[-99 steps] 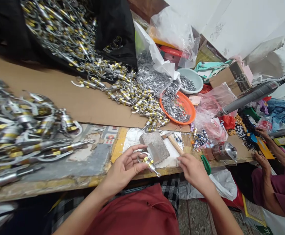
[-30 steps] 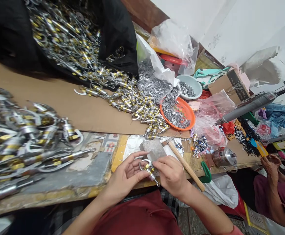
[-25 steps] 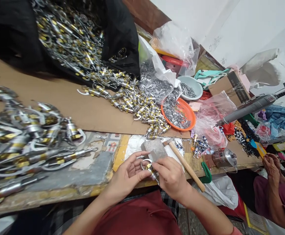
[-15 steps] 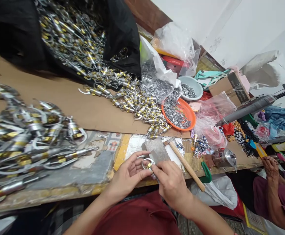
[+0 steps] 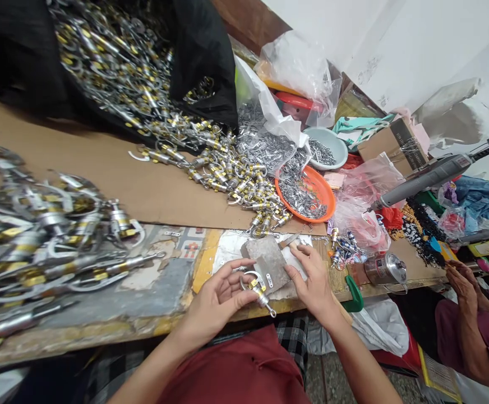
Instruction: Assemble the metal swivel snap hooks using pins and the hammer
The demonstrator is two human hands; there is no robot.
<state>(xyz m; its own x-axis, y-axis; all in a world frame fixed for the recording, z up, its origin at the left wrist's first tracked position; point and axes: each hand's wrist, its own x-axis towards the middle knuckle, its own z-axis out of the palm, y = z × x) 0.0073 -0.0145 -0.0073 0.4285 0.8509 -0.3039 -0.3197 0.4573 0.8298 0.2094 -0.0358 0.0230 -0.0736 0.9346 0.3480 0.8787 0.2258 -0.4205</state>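
My left hand (image 5: 217, 294) pinches a small silver-and-yellow keychain (image 5: 259, 290) with a curved hook at its upper end and a little ring at its lower end. The keychain is held at the near edge of a flat grey metal block (image 5: 264, 257). A tiny silver link plate (image 5: 269, 280) lies on the block's face. Right of the block, my right hand (image 5: 314, 280) is open, thumb and fingers apart, over a wooden-handled hammer (image 5: 289, 241). The hand and forearm hide most of the hammer's handle; whether the fingers touch it, I cannot tell.
More keychains lie heaped at left (image 5: 59, 224) and spill from a black bag (image 5: 211, 62). An orange dish (image 5: 327, 193) and a pale bowl (image 5: 339, 151) hold small metal parts. A steel mug (image 5: 385, 269), green clamp (image 5: 354, 294) and electric screwdriver (image 5: 421, 182) are rightward. A co-worker's hands (image 5: 463, 286) show far right.
My right hand has let go of the keychain and moved right and up to the hammer, its fingers spreading. The left hand still holds the keychain, whose lower end now shows.
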